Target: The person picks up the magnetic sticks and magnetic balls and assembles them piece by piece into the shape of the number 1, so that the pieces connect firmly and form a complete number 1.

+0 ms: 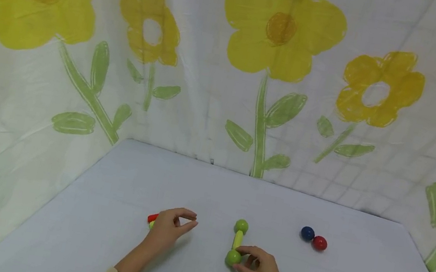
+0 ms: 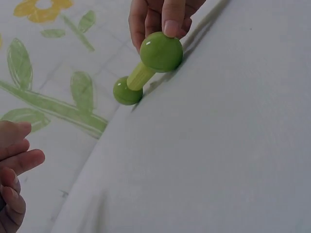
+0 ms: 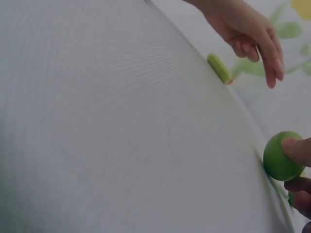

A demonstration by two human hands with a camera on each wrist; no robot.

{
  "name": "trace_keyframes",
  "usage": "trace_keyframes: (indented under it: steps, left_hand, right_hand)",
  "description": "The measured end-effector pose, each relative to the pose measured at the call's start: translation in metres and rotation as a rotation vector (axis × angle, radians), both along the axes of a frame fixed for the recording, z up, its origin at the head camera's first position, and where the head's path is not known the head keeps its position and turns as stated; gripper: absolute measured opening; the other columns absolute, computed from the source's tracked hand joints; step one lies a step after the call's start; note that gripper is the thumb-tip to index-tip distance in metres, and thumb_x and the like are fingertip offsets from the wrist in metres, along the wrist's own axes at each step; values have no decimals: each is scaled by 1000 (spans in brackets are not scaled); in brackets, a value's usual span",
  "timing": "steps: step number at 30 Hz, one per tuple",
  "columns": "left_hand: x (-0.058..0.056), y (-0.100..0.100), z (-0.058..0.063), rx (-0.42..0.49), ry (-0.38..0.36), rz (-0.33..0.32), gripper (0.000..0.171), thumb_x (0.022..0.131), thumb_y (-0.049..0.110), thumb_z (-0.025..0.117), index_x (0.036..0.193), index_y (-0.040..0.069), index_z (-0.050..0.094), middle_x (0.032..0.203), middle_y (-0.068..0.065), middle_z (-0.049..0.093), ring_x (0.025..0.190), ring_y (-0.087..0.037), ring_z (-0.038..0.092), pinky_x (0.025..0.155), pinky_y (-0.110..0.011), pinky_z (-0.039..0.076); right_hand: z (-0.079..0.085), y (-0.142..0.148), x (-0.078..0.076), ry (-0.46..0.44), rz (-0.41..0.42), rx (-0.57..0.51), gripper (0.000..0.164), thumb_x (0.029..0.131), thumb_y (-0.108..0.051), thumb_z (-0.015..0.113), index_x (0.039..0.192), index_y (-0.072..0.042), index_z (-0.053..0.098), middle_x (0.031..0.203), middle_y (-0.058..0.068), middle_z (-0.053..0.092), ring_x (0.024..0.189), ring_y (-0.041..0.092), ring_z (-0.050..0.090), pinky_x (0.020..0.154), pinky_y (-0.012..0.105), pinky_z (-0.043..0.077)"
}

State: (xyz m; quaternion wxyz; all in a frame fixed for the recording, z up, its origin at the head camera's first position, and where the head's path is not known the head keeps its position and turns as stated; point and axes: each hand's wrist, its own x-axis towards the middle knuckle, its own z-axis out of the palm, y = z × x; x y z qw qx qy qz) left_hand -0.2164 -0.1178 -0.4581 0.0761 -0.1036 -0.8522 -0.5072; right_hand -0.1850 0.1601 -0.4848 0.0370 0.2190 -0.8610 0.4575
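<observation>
Two green balls joined by a yellow-green stick (image 1: 238, 240) form a dumbbell shape, lying lengthwise away from me in the head view. My right hand (image 1: 262, 271) pinches the nearer green ball (image 1: 232, 258) between thumb and fingers, and the farther green ball (image 1: 241, 226) is untouched. To the left, my left hand (image 1: 170, 227) hovers over the table with fingers loosely bent, holding nothing. Beside it, partly hidden by that hand, lie a red stick (image 1: 152, 218) and a yellow-green stick (image 3: 219, 69), the latter plainer in the right wrist view.
A dark blue ball (image 1: 308, 233) and a red ball (image 1: 319, 243) sit side by side at the right of the white table (image 1: 209, 188). Behind the table hangs a white curtain (image 1: 189, 101) painted with yellow flowers.
</observation>
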Motion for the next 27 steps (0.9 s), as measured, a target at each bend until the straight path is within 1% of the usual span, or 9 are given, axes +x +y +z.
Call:
trace_keyframes:
  steps: [4, 6, 10, 13, 16, 17, 20, 24, 27]
  left_hand:
    - [1, -12, -4, -34, 40, 38, 23, 83, 13, 78, 103, 4, 72, 96, -5, 72, 49, -4, 34, 45, -21, 32]
    - [2, -18, -6, -68, 64, 59, 24, 82, 13, 79, 103, 5, 72, 98, -4, 71, 50, -4, 33, 48, -22, 34]
    - [2, -28, -9, -184, 135, 112, 24, 81, 12, 80, 102, 5, 72, 98, -3, 71, 61, -7, 44, 61, -25, 43]
    - [3, -34, -11, -251, 155, 145, 24, 80, 13, 80, 101, 6, 72, 101, -5, 71, 68, -10, 51, 67, -29, 48]
    - [3, -40, -12, -279, 168, 158, 24, 80, 12, 80, 101, 5, 72, 101, -7, 71, 64, -9, 50, 64, -28, 48]
    - [4, -42, -12, -283, 176, 158, 24, 79, 12, 80, 101, 5, 72, 101, -7, 70, 60, -8, 47, 60, -28, 46]
    - [4, -47, -14, -310, 202, 170, 24, 77, 10, 81, 99, 5, 72, 100, -8, 71, 58, -9, 46, 59, -28, 45]
    - [4, -52, -16, -333, 188, 192, 25, 75, 12, 83, 97, 7, 72, 97, -7, 71, 68, -14, 55, 67, -34, 49]
    - [3, -54, -17, -328, 157, 195, 24, 75, 13, 84, 96, 7, 72, 96, -6, 70, 70, -13, 55, 67, -33, 49]
  right_hand:
    - [-1, 1, 1, -10, -5, -13, 31, 80, -15, 80, 107, -5, 70, 96, 5, 69, 70, 4, 52, 62, 23, 44]
    - [-2, 1, 1, -17, -10, -15, 31, 80, -16, 80, 107, -5, 70, 96, 5, 69, 70, 3, 52, 62, 23, 45]
    - [-3, 1, 2, -37, -17, -22, 32, 80, -16, 80, 108, -6, 70, 97, 5, 68, 71, 2, 52, 63, 23, 45]
    - [-4, 1, 2, -36, -16, -29, 32, 80, -16, 80, 108, -5, 70, 97, 5, 68, 71, 3, 52, 63, 23, 45]
    - [-4, 1, 2, -35, -16, -33, 33, 79, -16, 81, 108, -5, 70, 97, 5, 68, 71, 4, 52, 63, 23, 45]
    - [-4, 1, 2, -36, -15, -34, 33, 79, -16, 81, 108, -5, 70, 97, 5, 68, 71, 4, 52, 63, 23, 45]
    - [-4, 1, 2, -44, -18, -34, 33, 79, -17, 81, 109, -5, 70, 97, 5, 68, 71, 3, 52, 63, 23, 45]
    - [-3, 1, 2, -51, -22, -37, 33, 80, -17, 81, 109, -5, 70, 97, 4, 68, 72, 4, 51, 62, 23, 45]
    - [-3, 2, 2, -51, -24, -41, 33, 80, -17, 80, 109, -5, 70, 97, 5, 68, 72, 4, 52, 63, 23, 45]
